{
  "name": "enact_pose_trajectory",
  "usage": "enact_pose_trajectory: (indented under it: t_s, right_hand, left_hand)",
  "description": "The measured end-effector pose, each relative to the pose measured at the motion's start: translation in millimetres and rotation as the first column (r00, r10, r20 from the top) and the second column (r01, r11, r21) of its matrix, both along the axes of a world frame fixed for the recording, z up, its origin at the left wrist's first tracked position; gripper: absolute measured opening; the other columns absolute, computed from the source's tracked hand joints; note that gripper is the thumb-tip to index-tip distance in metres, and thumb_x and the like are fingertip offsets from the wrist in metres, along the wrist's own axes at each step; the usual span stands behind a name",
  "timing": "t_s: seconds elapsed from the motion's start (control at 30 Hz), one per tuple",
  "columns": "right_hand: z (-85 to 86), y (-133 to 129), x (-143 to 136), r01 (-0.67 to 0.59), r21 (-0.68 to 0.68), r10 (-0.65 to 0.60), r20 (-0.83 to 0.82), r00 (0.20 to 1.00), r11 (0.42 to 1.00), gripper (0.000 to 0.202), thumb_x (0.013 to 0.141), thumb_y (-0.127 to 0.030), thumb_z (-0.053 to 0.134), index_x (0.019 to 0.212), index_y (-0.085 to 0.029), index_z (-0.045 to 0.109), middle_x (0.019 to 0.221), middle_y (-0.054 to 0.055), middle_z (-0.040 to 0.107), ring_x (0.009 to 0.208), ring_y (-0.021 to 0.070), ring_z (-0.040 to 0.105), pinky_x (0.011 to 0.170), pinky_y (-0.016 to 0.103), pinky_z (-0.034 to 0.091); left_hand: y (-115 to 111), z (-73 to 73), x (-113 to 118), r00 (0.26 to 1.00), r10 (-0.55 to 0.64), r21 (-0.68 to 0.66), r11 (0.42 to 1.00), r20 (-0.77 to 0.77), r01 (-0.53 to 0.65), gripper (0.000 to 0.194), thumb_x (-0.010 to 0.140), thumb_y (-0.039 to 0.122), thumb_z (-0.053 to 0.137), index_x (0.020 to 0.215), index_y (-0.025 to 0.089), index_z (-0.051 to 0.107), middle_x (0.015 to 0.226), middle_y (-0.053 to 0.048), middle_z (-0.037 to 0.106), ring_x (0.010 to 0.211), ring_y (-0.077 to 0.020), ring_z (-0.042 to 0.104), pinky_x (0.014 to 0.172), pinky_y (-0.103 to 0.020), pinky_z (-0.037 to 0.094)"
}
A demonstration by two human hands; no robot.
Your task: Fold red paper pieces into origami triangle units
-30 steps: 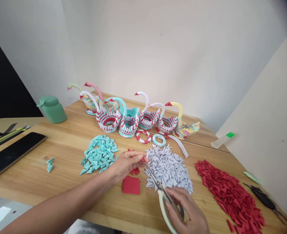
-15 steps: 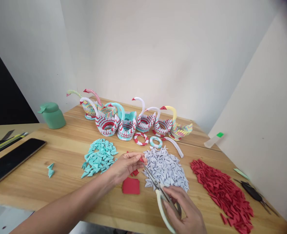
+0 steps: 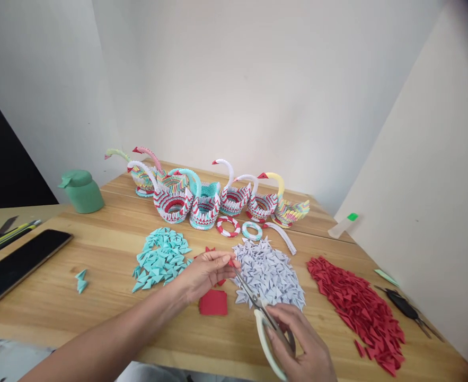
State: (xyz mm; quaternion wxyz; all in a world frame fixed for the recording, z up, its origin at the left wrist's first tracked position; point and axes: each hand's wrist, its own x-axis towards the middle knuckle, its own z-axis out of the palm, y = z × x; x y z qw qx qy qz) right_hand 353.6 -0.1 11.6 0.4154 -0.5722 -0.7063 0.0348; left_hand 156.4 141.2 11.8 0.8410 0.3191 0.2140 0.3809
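Observation:
My left hand (image 3: 210, 268) pinches a small red folded paper piece (image 3: 231, 262) between thumb and fingertips. My right hand (image 3: 299, 345) is closed around the pale handles of a pair of scissors (image 3: 255, 301), whose blade tips point up at the red piece and meet its lower edge. Whether the blades are apart there is too small to tell. Below my left hand lies a stack of red paper rectangles (image 3: 213, 302), with a few red folded pieces (image 3: 220, 283) partly hidden behind the hand. A heap of white folded pieces (image 3: 271, 273) lies just beyond the scissors.
Several paper swans (image 3: 205, 209) stand at the back, with a red-white ring (image 3: 228, 226) and a turquoise-white ring (image 3: 252, 231) before them. Turquoise pieces (image 3: 162, 257) lie left, red pieces (image 3: 359, 313) right. A phone (image 3: 23, 265) and green container (image 3: 81, 193) are far left.
Both hands hold nearly the same pose, with the scissors still at the red piece. The view has shifted slightly, so the things on the right appear a little further left.

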Motion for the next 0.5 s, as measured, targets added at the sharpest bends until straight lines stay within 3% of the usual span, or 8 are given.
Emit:
enact_pose_trajectory:
  t_s: [0.23, 0.37, 0.5]
  right_hand:
    - [-10.3, 13, -3, 0.001, 0.080, -0.014, 0.162, 0.987, 0.997, 0.024, 0.088, -0.019, 0.054, 0.110, -0.020, 0.063, 0.099, 0.010, 0.066, 0.089, 0.0215, 0.065, 0.080, 0.030, 0.054]
    - [-21.3, 23, -4, 0.046, -0.152, -0.032, 0.093, 0.995, 0.987, 0.032, 0.086, -0.025, 0.054, 0.116, -0.021, 0.060, 0.097, 0.007, 0.069, 0.080, 0.0207, 0.066, 0.078, 0.031, 0.055]
    - [-14.0, 30, -7, -0.043, -0.426, 0.009, -0.082, 0.997, 0.904, 0.037, 0.084, -0.028, 0.055, 0.120, -0.022, 0.061, 0.094, 0.006, 0.070, 0.079, 0.0203, 0.064, 0.077, 0.029, 0.052]
  left_hand:
    - [0, -6.0, 7, 0.982, 0.171, 0.077, 0.983, -0.077, -0.165, 0.029, 0.067, 0.035, 0.079, 0.084, 0.012, 0.073, 0.085, -0.009, 0.074, 0.075, -0.0175, 0.068, 0.077, -0.029, 0.049]
    - [3, -4.7, 5, 0.977, 0.198, 0.073, 0.979, -0.085, -0.192, 0.027, 0.067, 0.035, 0.079, 0.082, 0.013, 0.072, 0.087, -0.009, 0.074, 0.079, -0.0179, 0.067, 0.072, -0.026, 0.049]
    - [8, -4.8, 2, 0.976, 0.183, 0.091, 0.981, -0.113, -0.174, 0.027, 0.069, 0.035, 0.078, 0.083, 0.012, 0.072, 0.084, -0.009, 0.073, 0.076, -0.0171, 0.067, 0.070, -0.026, 0.049]
